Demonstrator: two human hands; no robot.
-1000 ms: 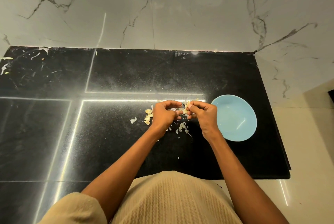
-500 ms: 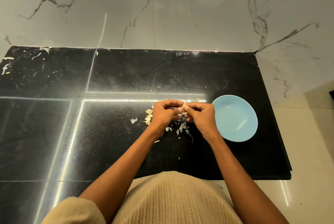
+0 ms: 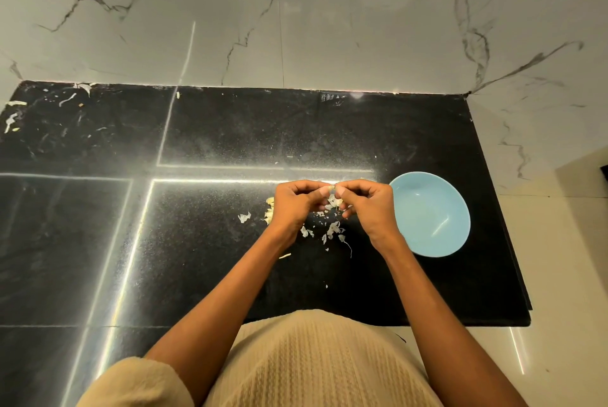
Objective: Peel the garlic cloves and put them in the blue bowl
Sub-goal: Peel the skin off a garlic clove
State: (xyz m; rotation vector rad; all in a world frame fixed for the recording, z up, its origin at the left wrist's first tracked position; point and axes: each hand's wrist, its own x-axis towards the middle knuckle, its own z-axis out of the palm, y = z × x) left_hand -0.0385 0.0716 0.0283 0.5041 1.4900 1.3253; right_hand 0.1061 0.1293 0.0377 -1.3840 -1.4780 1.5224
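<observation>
Loose garlic cloves point(image 3: 269, 209) lie on the black counter point(image 3: 204, 242), just left of the left hand point(image 3: 292, 206). L & R hand point(image 3: 368, 206) meet, fingers curled, both pinching one garlic clove point(image 3: 331, 189) betw. the tips. Clove's long way runs side to side. Blue bowl point(image 3: 431, 214) sits just right, looks empty; R hand is nearer. Vs 1 s ago: hands sit a bit higher, closer together.

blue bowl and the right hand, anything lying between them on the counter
In the head view, nothing: only bare black counter shows between the right hand and the blue bowl; the peel scraps lie left.
</observation>
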